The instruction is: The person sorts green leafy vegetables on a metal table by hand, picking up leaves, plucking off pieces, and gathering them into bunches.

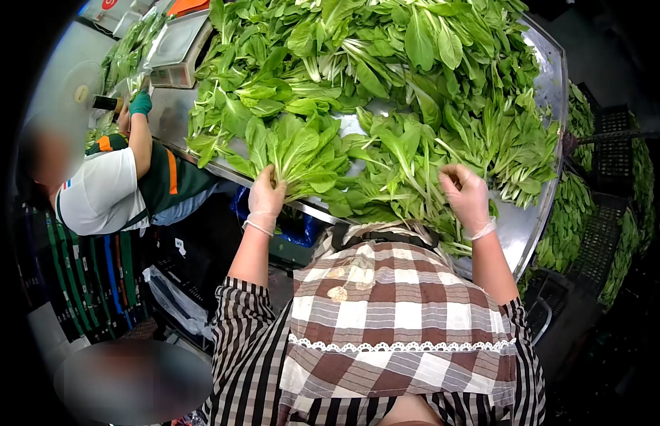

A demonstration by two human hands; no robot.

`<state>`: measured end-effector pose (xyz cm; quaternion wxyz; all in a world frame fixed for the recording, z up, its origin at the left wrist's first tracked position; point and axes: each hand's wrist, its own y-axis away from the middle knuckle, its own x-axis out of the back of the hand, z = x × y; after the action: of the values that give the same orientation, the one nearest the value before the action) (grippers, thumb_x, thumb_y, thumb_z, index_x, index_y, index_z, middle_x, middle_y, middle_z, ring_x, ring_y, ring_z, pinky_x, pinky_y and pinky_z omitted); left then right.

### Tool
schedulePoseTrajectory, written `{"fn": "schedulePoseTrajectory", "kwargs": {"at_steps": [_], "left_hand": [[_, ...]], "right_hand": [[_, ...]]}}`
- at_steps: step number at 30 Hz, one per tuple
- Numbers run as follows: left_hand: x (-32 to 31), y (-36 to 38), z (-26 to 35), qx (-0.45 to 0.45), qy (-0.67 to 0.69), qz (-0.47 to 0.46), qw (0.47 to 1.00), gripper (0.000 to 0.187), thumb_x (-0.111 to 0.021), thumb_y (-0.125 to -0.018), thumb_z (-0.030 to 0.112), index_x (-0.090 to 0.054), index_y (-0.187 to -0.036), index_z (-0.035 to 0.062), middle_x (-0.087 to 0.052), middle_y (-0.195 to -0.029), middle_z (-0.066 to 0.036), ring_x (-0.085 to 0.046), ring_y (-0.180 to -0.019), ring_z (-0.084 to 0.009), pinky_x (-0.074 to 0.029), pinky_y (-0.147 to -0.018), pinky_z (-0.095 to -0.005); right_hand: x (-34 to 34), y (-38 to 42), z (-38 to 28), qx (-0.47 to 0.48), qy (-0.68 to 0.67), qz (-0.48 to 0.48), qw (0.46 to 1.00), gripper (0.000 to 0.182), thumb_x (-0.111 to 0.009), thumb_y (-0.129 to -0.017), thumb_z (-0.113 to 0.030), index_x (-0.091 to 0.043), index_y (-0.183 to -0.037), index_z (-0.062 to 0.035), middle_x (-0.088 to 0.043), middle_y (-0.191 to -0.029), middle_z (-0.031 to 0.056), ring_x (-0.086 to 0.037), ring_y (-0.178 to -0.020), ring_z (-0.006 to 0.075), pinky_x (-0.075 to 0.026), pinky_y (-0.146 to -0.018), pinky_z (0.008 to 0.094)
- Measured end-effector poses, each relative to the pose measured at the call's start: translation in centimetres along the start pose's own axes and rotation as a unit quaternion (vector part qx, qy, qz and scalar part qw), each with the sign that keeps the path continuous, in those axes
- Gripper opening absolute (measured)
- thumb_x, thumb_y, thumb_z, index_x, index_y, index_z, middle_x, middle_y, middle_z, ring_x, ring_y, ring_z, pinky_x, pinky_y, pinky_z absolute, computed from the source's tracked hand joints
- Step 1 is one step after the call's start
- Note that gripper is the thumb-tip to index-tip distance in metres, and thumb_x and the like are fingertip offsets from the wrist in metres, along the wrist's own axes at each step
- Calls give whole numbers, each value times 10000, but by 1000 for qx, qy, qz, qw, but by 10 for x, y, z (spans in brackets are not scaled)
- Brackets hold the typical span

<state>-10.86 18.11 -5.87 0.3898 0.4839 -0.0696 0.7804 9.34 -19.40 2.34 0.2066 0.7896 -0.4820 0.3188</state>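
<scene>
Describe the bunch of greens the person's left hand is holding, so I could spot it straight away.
Start at the big metal table heaped with leafy greens. At its near edge, the gloved left hand grips a bunch by its stems. Unlike the loose heap, its broad leaves fan upward from that one hand.

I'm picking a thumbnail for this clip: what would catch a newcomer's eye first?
The great heap of leafy greens covering the metal table. Next, the gloved left hand gripping a bunch of greens at the table's near edge, the right hand on stems beside it. At far left, a co-worker bags greens.
</scene>
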Motion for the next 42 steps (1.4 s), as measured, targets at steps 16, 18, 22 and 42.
{"fn": "schedulePoseTrajectory", "kwargs": {"at_steps": [16, 18, 22, 42], "left_hand": [[-17, 35, 80, -194, 176, 65, 963, 352, -699, -813, 15, -641, -1159, 46, -584, -909, -57, -514, -625, -119, -465, -581, -251], [-23, 35, 93, -200, 197, 30, 959, 336, -696, -822, 13, -645, -1153, 46, -574, -897, -53, -518, -636, -119, -467, -581, -243], [-34, 39, 133, -242, 206, -12, 948, 325, -696, -823, 15, -647, -1144, 28, -600, -919, -63, -546, -712, -127, -486, -650, -247], [-2, -111, 294, -428, -270, 193, 841, 356, -605, -795, 41, -595, -1140, 128, -620, -1040, -57, -648, -905, -275, -547, -749, -408]], "right_hand": [[-116, -165, 7, -296, -718, 37, 629, 339, -715, -896, -368, -565, -1052, -106, -667, -908, 56, -579, -703, 149, -486, -622, 283], [-123, -182, 1, -324, -732, 91, 593, 314, -727, -884, -360, -575, -1011, -116, -645, -867, 44, -564, -673, 153, -477, -602, 280], [-105, -185, 15, -299, -748, 133, 577, 233, -703, -897, -294, -594, -982, -107, -628, -841, 33, -557, -662, 155, -474, -617, 291], [-72, -150, -24, -207, -806, 22, 554, 267, -755, -860, -248, -615, -1038, -106, -656, -848, 34, -570, -646, 138, -497, -615, 297]]}}
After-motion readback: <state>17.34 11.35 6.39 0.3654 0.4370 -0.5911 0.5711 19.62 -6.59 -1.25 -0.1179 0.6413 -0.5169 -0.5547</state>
